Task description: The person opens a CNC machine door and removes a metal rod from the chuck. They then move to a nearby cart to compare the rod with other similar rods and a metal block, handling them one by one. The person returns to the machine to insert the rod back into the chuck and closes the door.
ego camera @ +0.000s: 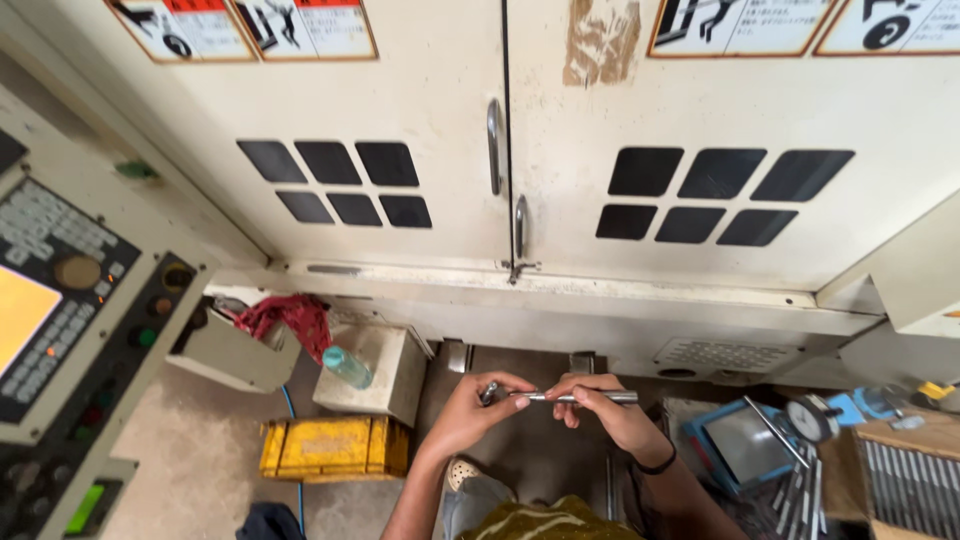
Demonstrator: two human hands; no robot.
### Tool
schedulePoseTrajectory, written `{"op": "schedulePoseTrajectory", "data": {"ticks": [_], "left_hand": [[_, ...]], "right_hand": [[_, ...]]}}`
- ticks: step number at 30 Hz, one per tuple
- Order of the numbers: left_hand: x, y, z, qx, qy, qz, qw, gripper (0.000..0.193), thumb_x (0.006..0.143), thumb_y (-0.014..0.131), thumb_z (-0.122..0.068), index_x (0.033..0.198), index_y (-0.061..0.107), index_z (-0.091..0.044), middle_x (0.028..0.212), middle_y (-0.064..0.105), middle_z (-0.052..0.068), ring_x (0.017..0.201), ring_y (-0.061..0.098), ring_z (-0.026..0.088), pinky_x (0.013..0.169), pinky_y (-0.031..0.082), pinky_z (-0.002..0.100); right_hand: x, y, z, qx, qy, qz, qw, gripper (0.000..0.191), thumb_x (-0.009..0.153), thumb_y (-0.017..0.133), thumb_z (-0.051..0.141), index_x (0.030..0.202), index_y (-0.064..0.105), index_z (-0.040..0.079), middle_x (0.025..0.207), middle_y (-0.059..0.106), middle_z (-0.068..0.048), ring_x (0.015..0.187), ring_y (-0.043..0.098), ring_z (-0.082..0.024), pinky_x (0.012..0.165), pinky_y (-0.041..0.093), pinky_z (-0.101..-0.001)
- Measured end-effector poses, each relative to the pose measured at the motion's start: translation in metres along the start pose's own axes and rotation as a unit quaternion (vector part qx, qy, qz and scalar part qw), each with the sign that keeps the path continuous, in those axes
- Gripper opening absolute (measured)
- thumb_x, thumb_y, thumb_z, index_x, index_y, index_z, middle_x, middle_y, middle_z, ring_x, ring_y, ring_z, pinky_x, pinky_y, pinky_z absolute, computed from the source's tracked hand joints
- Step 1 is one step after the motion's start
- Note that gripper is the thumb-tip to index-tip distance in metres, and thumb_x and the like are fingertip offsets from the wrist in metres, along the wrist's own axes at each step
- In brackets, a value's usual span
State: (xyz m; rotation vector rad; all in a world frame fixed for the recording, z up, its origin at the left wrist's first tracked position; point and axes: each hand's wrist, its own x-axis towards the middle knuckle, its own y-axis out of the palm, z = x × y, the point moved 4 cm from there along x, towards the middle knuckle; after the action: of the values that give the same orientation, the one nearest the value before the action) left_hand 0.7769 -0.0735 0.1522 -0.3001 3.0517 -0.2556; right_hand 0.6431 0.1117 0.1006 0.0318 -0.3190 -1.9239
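Thin metal rod [583, 397], silvery, straight, held level low in centre of view, in front of the machine doors [420, 130]. Left hand [475, 405] pinches the rod's left end, where a small darker metal piece [489, 392] sits; can't tell what that piece is. Right hand [600, 405] is wrapped around the rod's middle, fingers closed on it; right end sticks out past the fingers. Hands close together, nearly touching.

Room: bare floor [190, 450] below and left of the hands, open. Control panel [70, 300] crowds the left edge, machine ledge just above the hands, cluttered table [900, 440] at right edge with a dial gauge [808, 418] and a blue tray [745, 445].

Containers: grey bin [235, 350] at left holds a red rag [290, 320]; beige box [385, 375] beside it has a clear bottle [347, 367] lying on it; yellow crate [335, 448] on the floor below, contents not visible.
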Motion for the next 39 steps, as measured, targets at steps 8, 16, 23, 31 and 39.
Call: {"op": "schedulePoseTrajectory", "data": {"ticks": [8, 16, 23, 31, 39], "left_hand": [[0.036, -0.063, 0.023, -0.008, -0.023, -0.061, 0.998, 0.020, 0.082, 0.084, -0.016, 0.097, 0.082, -0.003, 0.070, 0.067, -0.003, 0.062, 0.049, 0.005, 0.056, 0.036, 0.023], [0.108, -0.144, 0.019, -0.035, 0.023, -0.042, 0.998, 0.018, 0.087, 0.080, -0.015, 0.099, 0.080, -0.002, 0.078, 0.071, -0.002, 0.069, 0.053, 0.005, 0.061, 0.041, 0.024], [0.201, -0.183, -0.014, -0.038, 0.131, 0.007, 0.991, 0.026, 0.106, 0.056, -0.020, 0.120, 0.067, -0.001, 0.107, 0.076, 0.009, 0.103, 0.068, 0.016, 0.097, 0.050, 0.031], [0.275, -0.162, -0.069, -0.034, 0.233, 0.075, 0.969, 0.036, 0.107, 0.054, -0.023, 0.137, 0.062, -0.005, 0.121, 0.073, 0.013, 0.106, 0.068, 0.022, 0.096, 0.052, 0.035], [0.288, -0.160, -0.067, 0.026, 0.157, 0.172, 0.972, 0.027, 0.106, 0.056, -0.030, 0.107, 0.065, -0.004, 0.086, 0.072, 0.011, 0.081, 0.070, 0.022, 0.077, 0.053, 0.035]], "right_hand": [[0.076, 0.010, 0.010, -0.058, 0.015, 0.005, 0.998, 0.044, 0.106, 0.050, 0.028, 0.115, 0.074, -0.008, 0.091, 0.073, -0.014, 0.077, 0.062, -0.017, 0.073, 0.053, -0.0319], [0.162, -0.003, 0.010, 0.013, -0.030, -0.069, 0.997, 0.041, 0.107, 0.045, 0.024, 0.114, 0.069, -0.008, 0.093, 0.070, -0.015, 0.079, 0.062, -0.020, 0.072, 0.053, -0.0349], [0.202, -0.047, 0.002, 0.073, -0.080, -0.179, 0.978, 0.043, 0.107, 0.049, 0.028, 0.113, 0.069, -0.010, 0.088, 0.066, -0.017, 0.080, 0.060, -0.024, 0.072, 0.049, -0.0383], [0.182, -0.068, -0.010, 0.142, -0.127, -0.335, 0.923, 0.039, 0.107, 0.051, 0.028, 0.112, 0.063, -0.009, 0.084, 0.062, -0.015, 0.076, 0.057, -0.027, 0.068, 0.047, -0.0415], [0.180, -0.052, -0.015, 0.084, -0.132, -0.420, 0.894, 0.046, 0.102, 0.054, 0.029, 0.111, 0.066, -0.015, 0.080, 0.063, -0.017, 0.073, 0.059, -0.026, 0.062, 0.049, -0.0388]]}}
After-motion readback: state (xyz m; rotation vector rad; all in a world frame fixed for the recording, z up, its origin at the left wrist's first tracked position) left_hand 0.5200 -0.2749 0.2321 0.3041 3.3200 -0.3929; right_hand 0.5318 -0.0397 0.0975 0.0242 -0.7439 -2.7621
